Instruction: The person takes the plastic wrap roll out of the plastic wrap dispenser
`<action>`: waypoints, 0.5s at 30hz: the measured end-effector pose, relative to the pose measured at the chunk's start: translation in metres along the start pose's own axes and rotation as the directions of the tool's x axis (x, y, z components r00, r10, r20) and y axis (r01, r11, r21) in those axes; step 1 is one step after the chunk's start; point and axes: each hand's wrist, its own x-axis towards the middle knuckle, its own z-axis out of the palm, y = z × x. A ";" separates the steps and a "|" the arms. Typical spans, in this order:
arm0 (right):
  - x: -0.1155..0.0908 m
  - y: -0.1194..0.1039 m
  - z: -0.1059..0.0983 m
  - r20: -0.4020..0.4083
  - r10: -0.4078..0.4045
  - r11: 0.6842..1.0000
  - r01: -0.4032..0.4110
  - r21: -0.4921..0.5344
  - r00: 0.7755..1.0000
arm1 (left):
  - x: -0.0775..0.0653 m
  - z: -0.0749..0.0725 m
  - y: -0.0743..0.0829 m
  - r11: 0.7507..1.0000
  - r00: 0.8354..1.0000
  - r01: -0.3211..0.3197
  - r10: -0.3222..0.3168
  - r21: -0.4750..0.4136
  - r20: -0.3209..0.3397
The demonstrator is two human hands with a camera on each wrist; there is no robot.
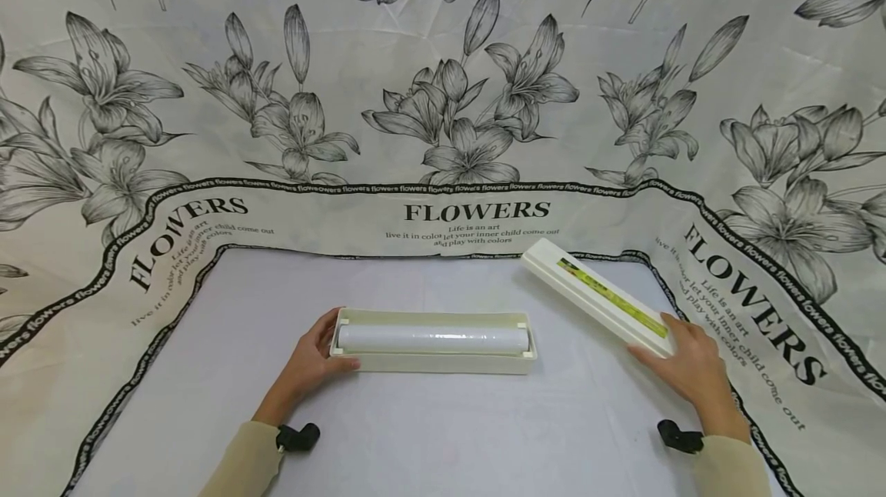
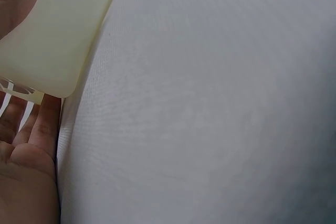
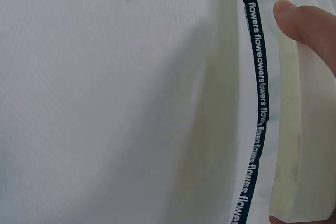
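A long cream plastic-wrap dispenser box [image 1: 443, 364] lies lidless on the white cloth in the head view. Inside it sits a shiny white roll of plastic wrap [image 1: 432, 338]. My left hand [image 1: 308, 358] grips the box's left end, thumb on the near side and fingers behind; the left wrist view shows that end wall [image 2: 52, 45] close up. To the right, my right hand [image 1: 692, 370] holds the white lid [image 1: 597, 297] by its near end. The lid slants away to the upper left, apart from the box, and bears a yellow-green label.
Under everything lies a white table cloth [image 1: 443, 435]. A flower-printed curtain [image 1: 477, 120] with black lettered trim surrounds its back and sides. The lid and right hand are close to the curtain's right part. Black wrist straps [image 1: 299, 437] show at the sleeves.
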 end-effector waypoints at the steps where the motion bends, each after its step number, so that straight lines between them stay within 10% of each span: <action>1: 0.000 0.001 0.000 0.004 0.003 1.000 -0.003 -0.002 1.000 | 0.000 0.000 0.000 1.000 1.000 -0.003 0.003 -0.002 0.003; 15: -0.002 0.009 0.002 -0.001 0.000 1.000 0.000 0.001 1.000 | 0.003 -0.001 -0.004 1.000 1.000 -0.008 0.008 -0.008 0.000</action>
